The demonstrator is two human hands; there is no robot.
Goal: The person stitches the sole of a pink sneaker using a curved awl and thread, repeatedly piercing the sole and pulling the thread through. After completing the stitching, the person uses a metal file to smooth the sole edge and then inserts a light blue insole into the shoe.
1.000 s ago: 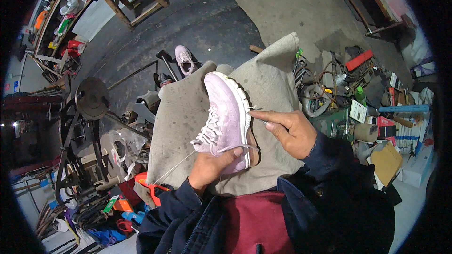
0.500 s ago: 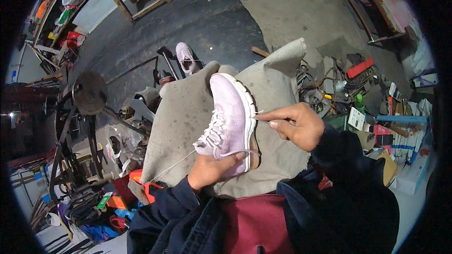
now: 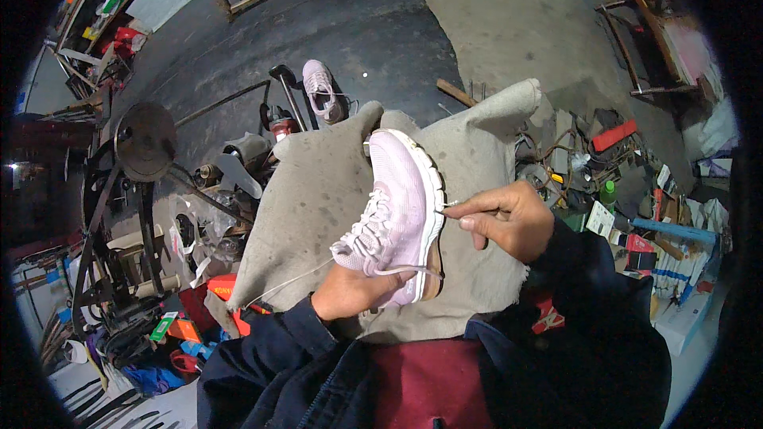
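A pale pink sneaker with white sole and laces lies on its side, toe away from me, on a stained beige cloth over my lap. My left hand grips it by the heel end, thumb across the upper. My right hand holds a thin metal tool, mostly hidden by its fingers, with its tip and forefinger at the sole's edge. A small white strand shows at that spot. A long white thread runs from the sneaker down to the left across the cloth.
A second pink sneaker stands beyond the cloth. A black metal machine with a round wheel is at left. Tools and boxes crowd the right, near a green bottle and red case. A wooden stool stands at the back.
The held sneaker and both hands sit a little further right and lower in the picture, while the surroundings have shifted as the view moved. My right hand remains at the sole's edge.
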